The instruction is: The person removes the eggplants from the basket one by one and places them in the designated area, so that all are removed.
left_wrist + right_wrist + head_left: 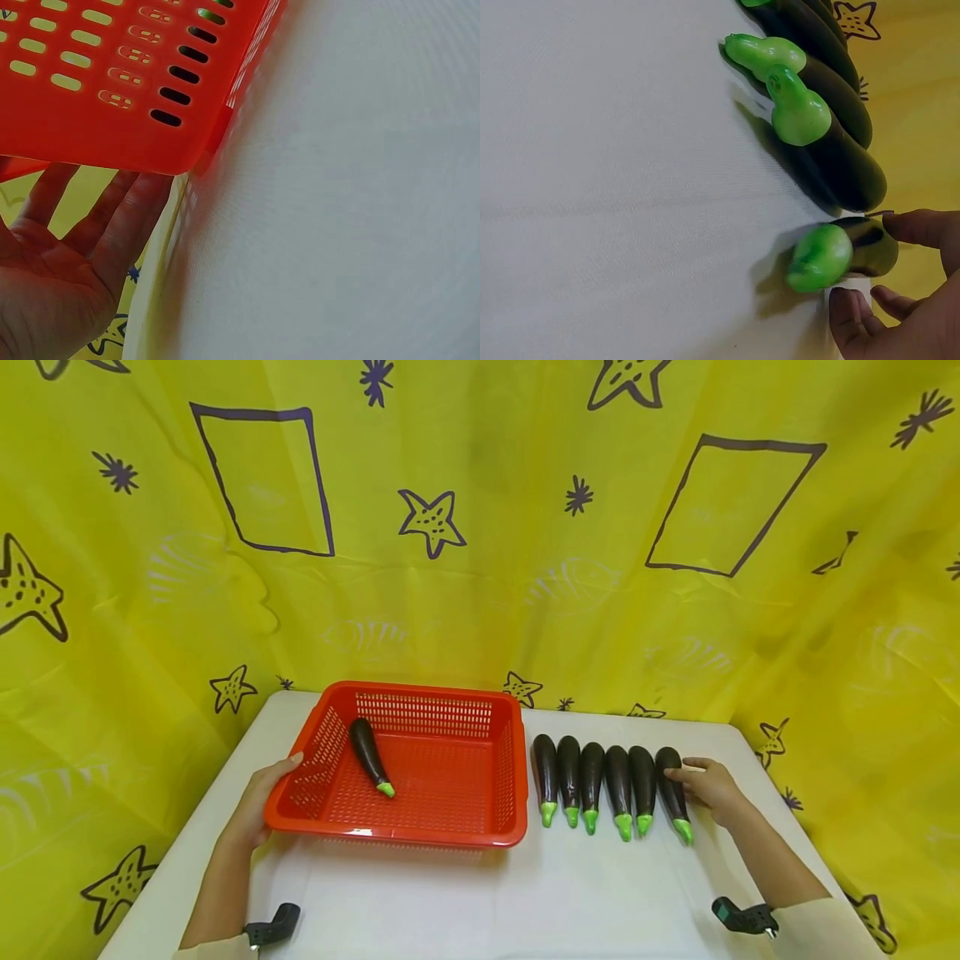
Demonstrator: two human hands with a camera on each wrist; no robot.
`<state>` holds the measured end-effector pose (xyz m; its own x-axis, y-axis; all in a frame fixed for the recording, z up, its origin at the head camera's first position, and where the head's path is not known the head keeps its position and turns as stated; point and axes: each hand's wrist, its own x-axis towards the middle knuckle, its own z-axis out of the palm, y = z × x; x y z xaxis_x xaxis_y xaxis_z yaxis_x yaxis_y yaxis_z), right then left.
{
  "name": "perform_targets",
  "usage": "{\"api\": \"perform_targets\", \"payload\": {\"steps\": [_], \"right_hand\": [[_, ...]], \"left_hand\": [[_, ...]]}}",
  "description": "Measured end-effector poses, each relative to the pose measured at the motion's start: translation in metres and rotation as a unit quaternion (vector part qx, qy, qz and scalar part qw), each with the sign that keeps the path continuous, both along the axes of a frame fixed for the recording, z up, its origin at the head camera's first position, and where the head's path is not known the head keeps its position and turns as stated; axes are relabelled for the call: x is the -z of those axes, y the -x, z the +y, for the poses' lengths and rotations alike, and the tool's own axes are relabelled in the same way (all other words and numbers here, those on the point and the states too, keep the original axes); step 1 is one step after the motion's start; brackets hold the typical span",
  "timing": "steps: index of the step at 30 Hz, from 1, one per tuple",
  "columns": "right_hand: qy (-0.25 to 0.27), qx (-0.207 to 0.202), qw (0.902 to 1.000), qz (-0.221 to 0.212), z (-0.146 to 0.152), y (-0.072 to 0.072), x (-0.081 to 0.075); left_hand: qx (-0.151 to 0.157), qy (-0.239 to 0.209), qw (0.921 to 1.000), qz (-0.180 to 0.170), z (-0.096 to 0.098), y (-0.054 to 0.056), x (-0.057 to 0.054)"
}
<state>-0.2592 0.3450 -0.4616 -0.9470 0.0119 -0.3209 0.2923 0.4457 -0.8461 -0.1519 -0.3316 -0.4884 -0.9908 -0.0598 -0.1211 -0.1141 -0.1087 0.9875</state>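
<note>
At the left side of the red plastic basket point(412, 837) is my left hand point(258, 797), touching its rim. In the left wrist view the left hand's fingers point(127, 210) look fairly straight, their tips hidden behind the basket point(90, 135). One eggplant point(367, 753) lies inside the basket, near its left wall. My right hand point(708, 785) is at the rightmost eggplant point(670, 785) of a row on the table. In the right wrist view, the right hand point(907, 300) has its thumb on this eggplant point(870, 244) and its other fingers close along the opposite side.
Several more dark eggplants point(592, 777) with green stems lie side by side on the white table point(600, 902), right of the basket. A yellow curtain point(480, 610) with drawn stars and fish surrounds the table's back and sides.
</note>
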Motion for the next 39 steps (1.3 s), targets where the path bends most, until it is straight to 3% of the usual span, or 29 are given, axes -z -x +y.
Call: {"api": "perform_targets", "payload": {"steps": [4,11,19,29,39], "right_hand": [[-0.016,0.006,0.9998,0.014,-0.0021,-0.0003,0.0007],[0.023,0.010,0.9995,0.016,-0.0052,-0.0030,0.0003],[-0.037,-0.007,0.9991,0.019,-0.0031,-0.0040,-0.0050],[0.021,0.003,0.9997,0.013,-0.0016,-0.0059,0.0020],[-0.002,0.000,0.9999,0.012,-0.0030,-0.0047,-0.0001]], "left_hand": [[0.003,0.001,1.0000,0.001,-0.0004,0.0002,0.0005],[0.014,0.011,0.9998,0.007,0.0000,-0.0008,0.0004],[0.012,0.010,0.9999,0.006,-0.0005,0.0009,0.0000],[0.011,0.010,0.9999,0.006,-0.0014,0.0002,0.0013],[0.013,0.013,0.9998,0.006,-0.0019,-0.0004,0.0023]]}}
